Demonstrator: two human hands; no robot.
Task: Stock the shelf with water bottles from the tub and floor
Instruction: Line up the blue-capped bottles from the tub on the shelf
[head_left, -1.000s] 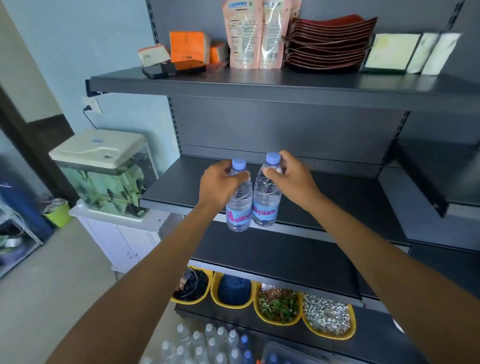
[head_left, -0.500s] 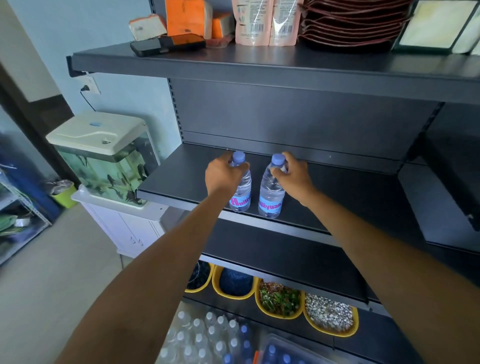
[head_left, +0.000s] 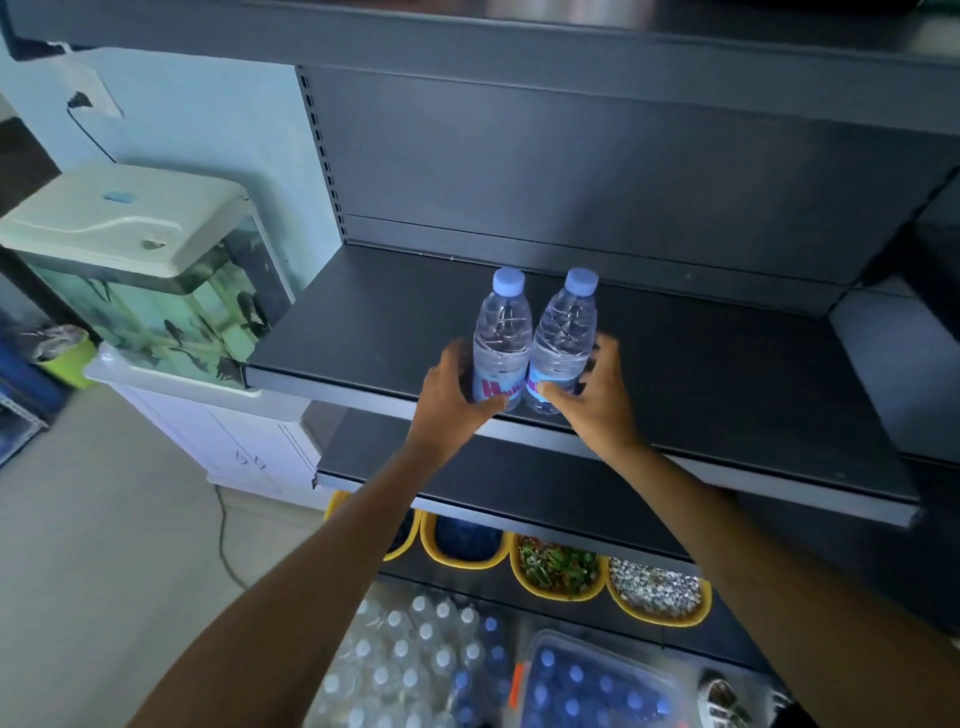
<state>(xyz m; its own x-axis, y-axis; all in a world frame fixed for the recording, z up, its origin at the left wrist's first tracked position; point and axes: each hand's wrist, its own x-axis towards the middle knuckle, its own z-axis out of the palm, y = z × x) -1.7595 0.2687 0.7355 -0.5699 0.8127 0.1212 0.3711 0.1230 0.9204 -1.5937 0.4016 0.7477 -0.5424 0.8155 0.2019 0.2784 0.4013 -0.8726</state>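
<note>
Right now your left hand (head_left: 449, 400) grips the lower part of the left bottle (head_left: 503, 332). The thumb lies across the pink-lettered label and the fingers (head_left: 456, 358) are curled round the bottle's outer side. Your right hand (head_left: 597, 400) holds the right bottle (head_left: 565, 332) the same way, with the thumb on its label and the fingers (head_left: 607, 347) clamped round the outer side.

Both bottles are clear with pale blue caps. They stand upright on the dark middle shelf (head_left: 701, 374), near its front edge and left of its centre, side by side with their bodies touching.

Below that, a second dark shelf (head_left: 467, 473) juts forward. Under it sits a row of yellow bins (head_left: 558, 587): one holds something dark blue, one something green, and one pale pebbly bits.

At the bottom of the view, a cluster of white-capped bottles (head_left: 410, 654) stands on the floor. Just to its right, a clear tub (head_left: 613, 656) holds blue-capped bottles.

To your left, a fish tank (head_left: 145, 291) with a cream lid rests on a white cabinet (head_left: 223, 441) beside the shelving. A green bin (head_left: 70, 358) stands further left. The underside of the top shelf (head_left: 519, 36) runs across the upper edge of the view.
</note>
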